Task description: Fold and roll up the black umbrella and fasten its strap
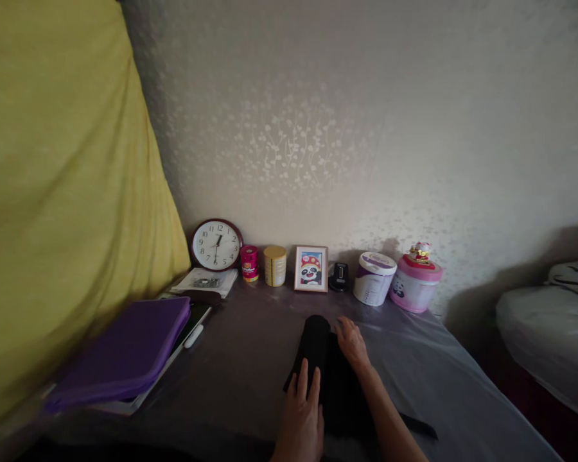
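Note:
A black roll-up pouch or cloth (314,343) lies on the table, its left part rolled into a thick tube and its right part flat and dark. A black strap (419,425) sticks out from under my right forearm. My left hand (301,401) rests on the near part of the roll, fingers stretched and slightly apart. Beside the far end, my right hand (351,340) touches the right part of the black cloth with loosely bent fingers. The underside of the right fingers is hidden.
Along the wall stand a clock (216,244), a pink tin (249,263), a yellow-lidded can (275,266), a framed panda picture (311,269), a black device (339,277) and two tubs (374,279). Purple folders (125,350) lie left, by a yellow curtain (67,192).

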Action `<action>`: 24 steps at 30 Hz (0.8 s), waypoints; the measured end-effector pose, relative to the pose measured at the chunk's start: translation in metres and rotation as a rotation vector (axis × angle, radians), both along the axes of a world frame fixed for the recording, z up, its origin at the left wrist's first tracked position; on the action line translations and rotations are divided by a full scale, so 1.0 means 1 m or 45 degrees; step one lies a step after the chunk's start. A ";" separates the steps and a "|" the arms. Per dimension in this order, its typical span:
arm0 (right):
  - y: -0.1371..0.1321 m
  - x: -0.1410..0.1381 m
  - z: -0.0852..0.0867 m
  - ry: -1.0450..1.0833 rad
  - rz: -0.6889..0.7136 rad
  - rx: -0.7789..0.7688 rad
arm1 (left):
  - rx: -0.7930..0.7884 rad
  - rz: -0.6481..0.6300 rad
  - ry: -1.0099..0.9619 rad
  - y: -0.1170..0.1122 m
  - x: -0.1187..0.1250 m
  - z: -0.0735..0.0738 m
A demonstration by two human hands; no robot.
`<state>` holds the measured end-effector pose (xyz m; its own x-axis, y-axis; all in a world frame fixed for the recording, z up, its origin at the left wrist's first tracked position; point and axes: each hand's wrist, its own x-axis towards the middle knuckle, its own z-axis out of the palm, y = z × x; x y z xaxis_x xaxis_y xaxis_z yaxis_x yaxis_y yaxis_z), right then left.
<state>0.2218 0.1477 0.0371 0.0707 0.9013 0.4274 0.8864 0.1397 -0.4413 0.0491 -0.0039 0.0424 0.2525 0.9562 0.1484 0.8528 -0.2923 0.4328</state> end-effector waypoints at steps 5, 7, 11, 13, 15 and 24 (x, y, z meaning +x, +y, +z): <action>-0.040 0.049 -0.009 0.214 -0.194 -0.077 | 0.011 -0.010 -0.010 -0.003 0.000 0.003; -0.056 0.059 -0.012 0.264 -0.194 -0.157 | 0.022 -0.027 -0.033 -0.003 -0.001 0.003; -0.079 0.059 -0.009 0.442 -0.130 -0.335 | 0.036 -0.020 -0.064 -0.003 -0.003 -0.001; -0.086 0.054 -0.004 0.553 -0.095 -0.388 | 0.042 -0.030 -0.079 -0.003 -0.004 -0.002; -0.090 0.048 0.001 0.636 -0.060 -0.394 | 0.048 -0.044 -0.093 -0.003 -0.004 -0.002; -0.096 0.032 0.000 0.813 -0.017 -0.458 | 0.012 -0.022 -0.054 -0.003 -0.002 0.002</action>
